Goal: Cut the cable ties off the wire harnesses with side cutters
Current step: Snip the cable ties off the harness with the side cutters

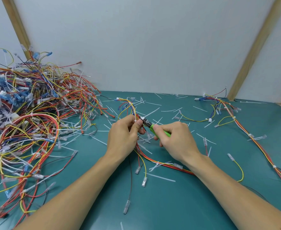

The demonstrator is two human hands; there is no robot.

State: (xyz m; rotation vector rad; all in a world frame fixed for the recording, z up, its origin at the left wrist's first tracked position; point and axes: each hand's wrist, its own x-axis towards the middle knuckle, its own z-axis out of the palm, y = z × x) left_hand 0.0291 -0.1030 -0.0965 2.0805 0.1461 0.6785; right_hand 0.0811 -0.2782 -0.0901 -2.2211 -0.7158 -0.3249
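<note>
Both of your hands meet over the middle of the counter [177, 205]. Your left hand [124, 135] has its fingers [129, 119] curled round a wire harness [133, 108], thumb pressed beside a white cable tie [135, 121] on the bundle. Your right hand [174, 138] grips the green handles of the side cutters [150, 126], fingers wrapped round them; the dark metal tip sits right against the harness just beside your left thumb. Whether the blades are closed on anything cannot be told.

From your left fingers the harness fans upward into loose yellow, white and blue wires, and below your hands it trails down and off under your right forearm. Cut tie pieces [159, 177] lie scattered all around your hands. Well to the left of your left hand sits a big tangled pile of harnesses [28, 117]. Well to the right of your right hand another harness [245, 130] lies stretched along the counter.
</note>
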